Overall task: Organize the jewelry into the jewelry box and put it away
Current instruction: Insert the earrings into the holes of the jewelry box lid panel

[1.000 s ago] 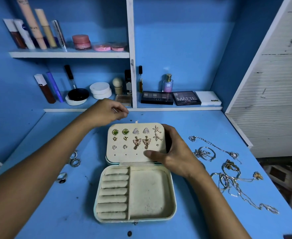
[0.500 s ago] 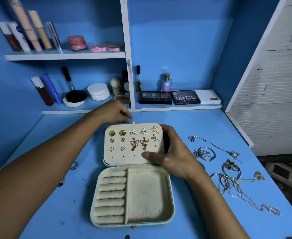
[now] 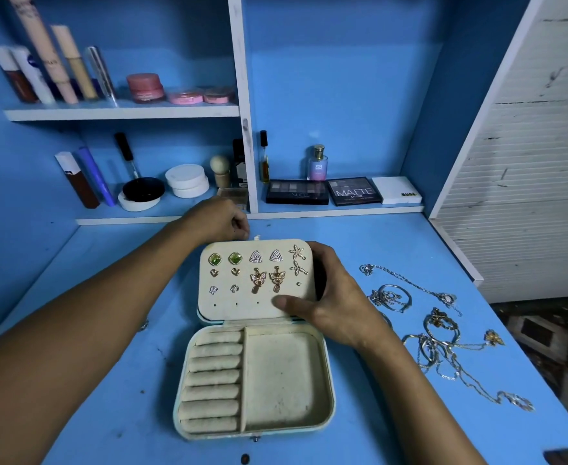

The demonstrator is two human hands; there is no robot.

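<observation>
1. Gripping the earring panel [image 3: 259, 280] of the open jewelry box [image 3: 255, 380], the right hand [image 3: 329, 303] has its thumb laid on the panel's front face near the lower right corner, while its fingers curl round the panel's right edge and go out of sight behind it.
2. The left hand [image 3: 217, 221] sits at about 11 o'clock from the panel, just past its top left corner, with the fingers curled in together at the tips; whether they pinch anything is too small to tell.
3. The panel stands tilted up over the box lid, between the two hands, and carries rows of earrings [image 3: 255, 270]: green stones, silver triangles, gold hearts, butterflies and flower shapes.
4. The box tray lies on the blue tabletop [image 3: 108, 414] at 6 o'clock from the right hand's thumb, with ring rolls [image 3: 213, 380] on its left side and a plain compartment [image 3: 284, 377] on its right.
5. A tangle of necklaces and bracelets [image 3: 440, 337] lies on the tabletop at 3 o'clock from the box, just beside the right wrist.
6. Cosmetics stand on the shelf [image 3: 121, 112] at 12 o'clock.
</observation>
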